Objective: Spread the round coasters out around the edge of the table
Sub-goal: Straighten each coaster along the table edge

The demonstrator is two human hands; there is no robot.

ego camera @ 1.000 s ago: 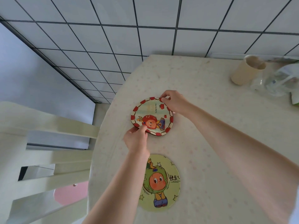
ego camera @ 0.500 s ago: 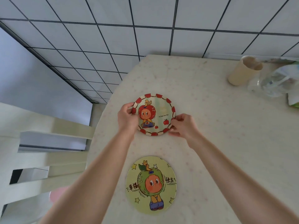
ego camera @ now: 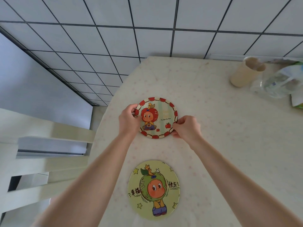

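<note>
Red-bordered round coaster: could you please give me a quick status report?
Left hand and right hand pinch red-bordered round coaster near table edge. Green round coaster placed. Nothing obstructing.

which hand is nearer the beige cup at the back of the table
Right. The right hand grips the red-bordered round coaster on the side facing the beige cup; the left hand grips its far side.
</note>
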